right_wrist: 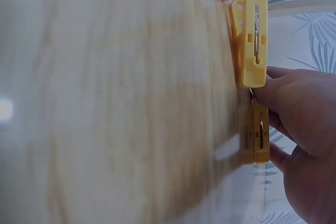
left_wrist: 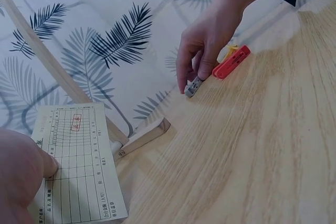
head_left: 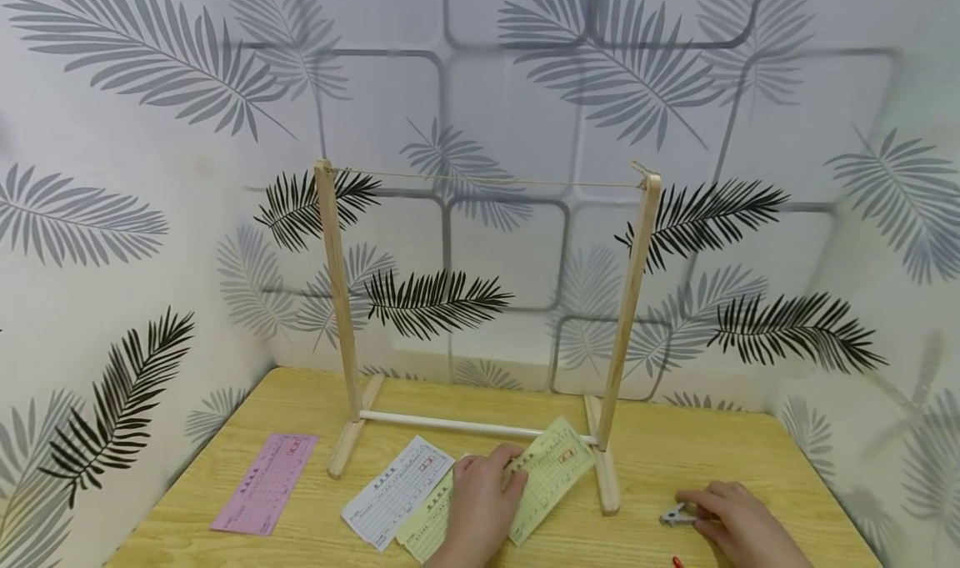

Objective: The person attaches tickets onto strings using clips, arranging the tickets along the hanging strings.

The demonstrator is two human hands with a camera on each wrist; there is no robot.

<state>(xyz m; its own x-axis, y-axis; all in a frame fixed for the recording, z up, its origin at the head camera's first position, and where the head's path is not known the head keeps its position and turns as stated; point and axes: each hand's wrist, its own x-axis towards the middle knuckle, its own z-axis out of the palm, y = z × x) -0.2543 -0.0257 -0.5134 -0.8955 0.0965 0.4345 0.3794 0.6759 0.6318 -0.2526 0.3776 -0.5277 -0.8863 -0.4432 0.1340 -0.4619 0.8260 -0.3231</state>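
My left hand (head_left: 483, 497) pinches a yellow receipt slip (head_left: 553, 478) by its left side, thumb on its printed face in the left wrist view. The slip is tilted up in front of the rack's right foot. A second yellow slip (head_left: 429, 522) and a white slip (head_left: 397, 491) lie on the table to its left, the former partly behind the hand. At the right, my right hand (head_left: 738, 522) pinches a grey clothespin (head_left: 677, 515) low at the tabletop. Yellow clothespins (right_wrist: 254, 38) sit by the right fingers in the right wrist view.
A wooden rack (head_left: 341, 293) with a string (head_left: 487, 180) between its posts stands at the back, a white bar (head_left: 450, 423) joining its feet. A pink slip (head_left: 264, 485) lies far left. A red clothespin (left_wrist: 231, 62) lies near my right hand. Patterned wall covering surrounds the table (head_left: 697, 443).
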